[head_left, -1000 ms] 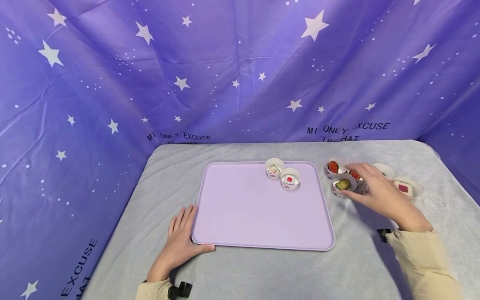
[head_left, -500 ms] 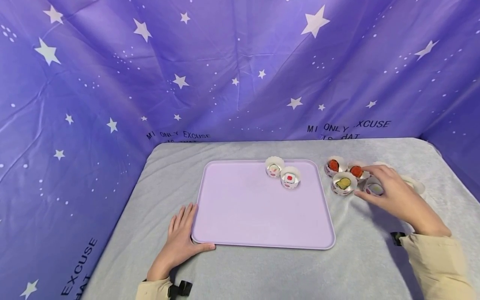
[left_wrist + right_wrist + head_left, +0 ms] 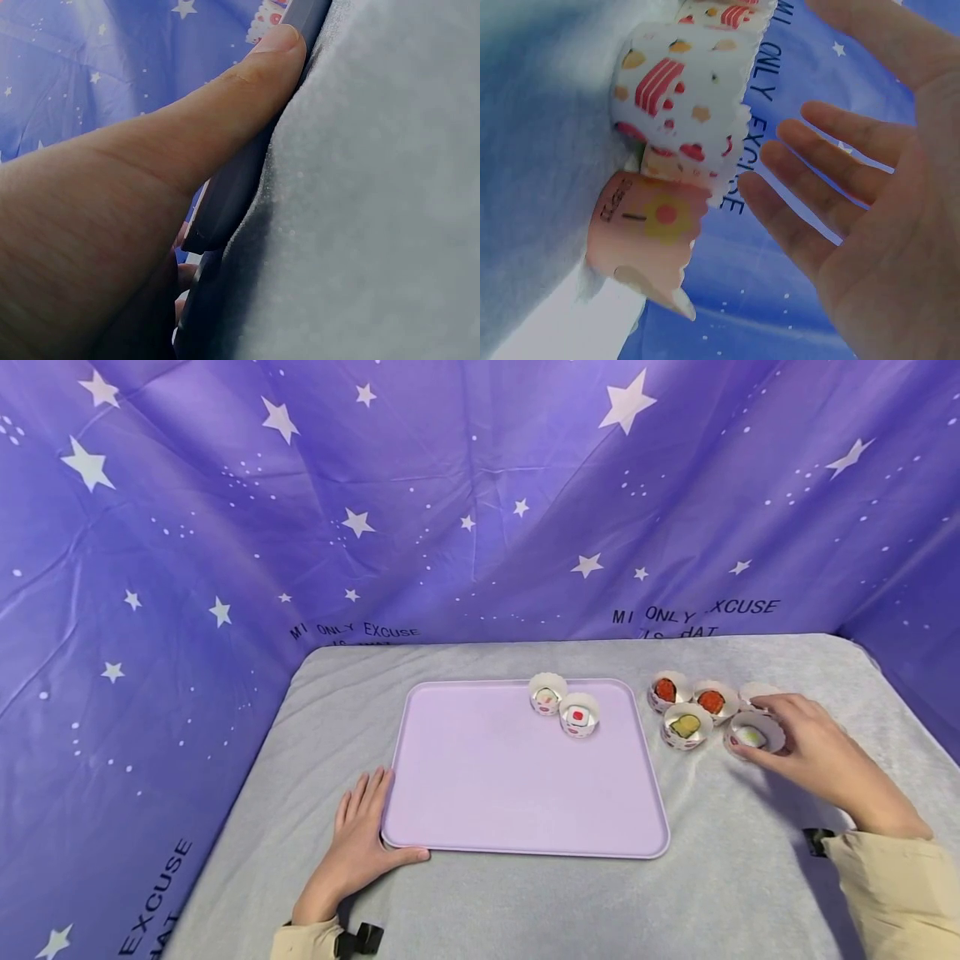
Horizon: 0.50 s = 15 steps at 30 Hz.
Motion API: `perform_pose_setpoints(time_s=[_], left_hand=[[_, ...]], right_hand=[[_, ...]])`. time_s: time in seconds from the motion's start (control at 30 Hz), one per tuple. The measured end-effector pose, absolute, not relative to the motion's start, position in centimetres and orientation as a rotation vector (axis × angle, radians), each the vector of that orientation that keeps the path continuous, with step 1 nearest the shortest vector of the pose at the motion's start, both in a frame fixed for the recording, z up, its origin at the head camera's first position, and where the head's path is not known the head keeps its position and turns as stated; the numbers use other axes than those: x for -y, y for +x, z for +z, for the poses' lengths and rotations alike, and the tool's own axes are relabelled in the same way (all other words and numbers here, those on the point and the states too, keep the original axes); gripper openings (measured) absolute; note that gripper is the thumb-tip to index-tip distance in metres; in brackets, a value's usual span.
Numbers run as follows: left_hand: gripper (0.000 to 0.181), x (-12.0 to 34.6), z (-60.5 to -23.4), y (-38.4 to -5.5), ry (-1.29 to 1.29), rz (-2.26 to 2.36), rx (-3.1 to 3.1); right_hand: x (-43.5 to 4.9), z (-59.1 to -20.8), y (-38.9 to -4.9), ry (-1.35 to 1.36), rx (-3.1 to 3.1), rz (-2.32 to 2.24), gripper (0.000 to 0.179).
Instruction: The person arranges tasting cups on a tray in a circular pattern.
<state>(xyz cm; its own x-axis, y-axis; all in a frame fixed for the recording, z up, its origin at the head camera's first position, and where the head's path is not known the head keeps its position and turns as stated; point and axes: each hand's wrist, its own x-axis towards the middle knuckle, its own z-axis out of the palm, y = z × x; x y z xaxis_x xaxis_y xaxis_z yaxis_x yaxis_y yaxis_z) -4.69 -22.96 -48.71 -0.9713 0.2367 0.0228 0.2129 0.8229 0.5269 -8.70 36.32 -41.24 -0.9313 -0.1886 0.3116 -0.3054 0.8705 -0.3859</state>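
Observation:
My left hand (image 3: 358,843) lies at the near left corner of the lilac tray (image 3: 517,777), its fingers straight along the side and its thumb against the near edge. In the left wrist view the thumb (image 3: 240,82) presses along the tray's rim. Over on the right, my right hand (image 3: 825,756) hovers at a paper baking cup (image 3: 752,739) that holds a pale piece with a green middle. The right wrist view shows the hand's fingers (image 3: 810,202) spread and apart from the white cake-print cup (image 3: 682,82) and a pink flower-print cup (image 3: 649,225).
Two paper cups, one with a red-centred white sushi roll (image 3: 580,717), stand at the tray's far right. Beyond its right edge are cups with red-topped sushi (image 3: 710,702) and a yellow-green-topped piece (image 3: 686,726). Grey cloth (image 3: 525,910) covers the table before a purple star-print curtain (image 3: 480,510).
My right hand has moved right, away from the cup with the yellow-green piece, to the cup with the green-middled one. The left hand and the tray have stayed put.

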Motion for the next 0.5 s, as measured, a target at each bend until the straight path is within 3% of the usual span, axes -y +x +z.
perform_pose_setpoints(time_s=[0.5], left_hand=[[0.131,22.8,-48.4,-4.7,0.333,0.849,-2.927]], right_hand=[[-37.5,-42.1,-8.8,0.391,2.797,0.55,0.067]])
